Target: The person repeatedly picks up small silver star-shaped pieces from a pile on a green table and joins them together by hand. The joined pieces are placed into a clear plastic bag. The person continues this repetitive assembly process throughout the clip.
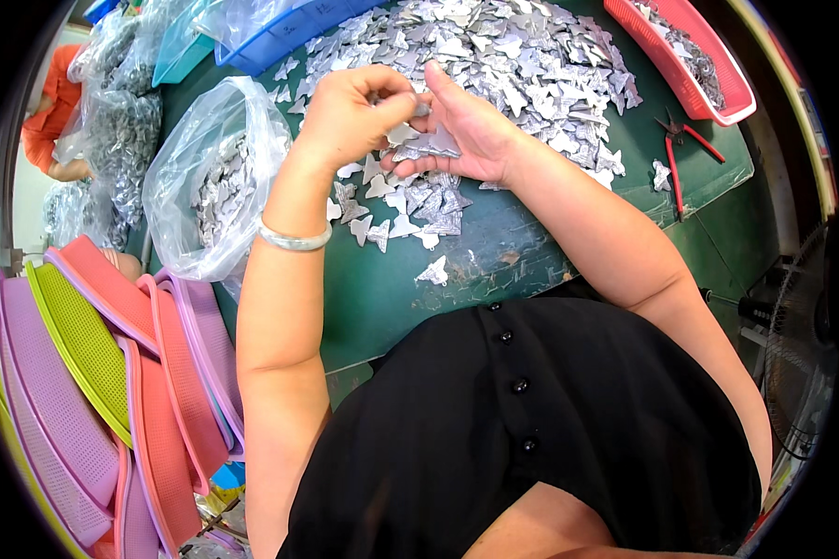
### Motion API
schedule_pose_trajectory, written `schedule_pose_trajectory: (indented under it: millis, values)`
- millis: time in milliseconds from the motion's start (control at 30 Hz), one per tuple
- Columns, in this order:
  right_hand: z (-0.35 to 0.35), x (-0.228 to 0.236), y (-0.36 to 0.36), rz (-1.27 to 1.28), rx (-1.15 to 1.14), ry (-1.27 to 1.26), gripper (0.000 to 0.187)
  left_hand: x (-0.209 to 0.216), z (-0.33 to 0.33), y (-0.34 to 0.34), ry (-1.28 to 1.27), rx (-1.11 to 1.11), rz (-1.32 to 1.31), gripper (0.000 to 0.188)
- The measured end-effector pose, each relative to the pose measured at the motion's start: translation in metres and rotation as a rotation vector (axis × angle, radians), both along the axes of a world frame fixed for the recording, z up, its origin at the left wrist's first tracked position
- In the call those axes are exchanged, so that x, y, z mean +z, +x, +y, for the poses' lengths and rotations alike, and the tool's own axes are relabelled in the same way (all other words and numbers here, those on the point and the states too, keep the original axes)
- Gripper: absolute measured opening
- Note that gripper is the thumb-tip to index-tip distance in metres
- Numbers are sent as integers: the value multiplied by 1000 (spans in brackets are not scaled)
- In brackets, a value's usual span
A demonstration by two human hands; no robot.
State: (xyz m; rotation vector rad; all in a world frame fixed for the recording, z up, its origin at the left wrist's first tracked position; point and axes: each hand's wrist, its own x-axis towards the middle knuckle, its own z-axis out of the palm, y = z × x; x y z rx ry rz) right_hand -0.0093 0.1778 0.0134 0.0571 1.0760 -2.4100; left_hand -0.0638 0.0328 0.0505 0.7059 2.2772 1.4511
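A large heap of flat, silvery butterfly-shaped metal pieces (494, 56) covers the far part of the green table (522, 244). Over its near edge, my left hand (350, 116) pinches one small metal piece (421, 110) between thumb and fingers. My right hand (475, 135) is turned palm up close beside it, thumb raised, with a few metal pieces (433, 144) resting on its curled fingers. Below the hands lies a smaller scatter of the same pieces (403, 225), and a single piece (433, 271) sits nearer to me. Part of what the fingers hold is hidden.
A clear plastic bag (172, 200) of metal pieces stands left of my left forearm. Red-handled pliers (676, 154) and a pink basket (732, 107) are at the right. Blue bin (270, 42) at back; stacked coloured baskets (79, 363) at left. A person in orange (51, 116) is beyond filled bags.
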Motion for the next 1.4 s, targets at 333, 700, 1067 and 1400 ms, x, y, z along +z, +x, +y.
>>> schedule_pose_trajectory:
  millis: [333, 700, 1067, 1400]
  values:
    - [1, 4, 0, -8, 15, -1, 67, 6, -11, 5, 312, 253, -433, 8]
    - [3, -4, -6, 30, 87, -33, 69, 58, -98, 9, 256, 636, 340, 11]
    - [2, -6, -5, -35, 41, -106, 65, 36, -72, 39, -595, 337, 1052, 29]
    - [-2, -12, -5, -46, -8, -105, 61, -19, 4, 57, -202, -37, 870, 19]
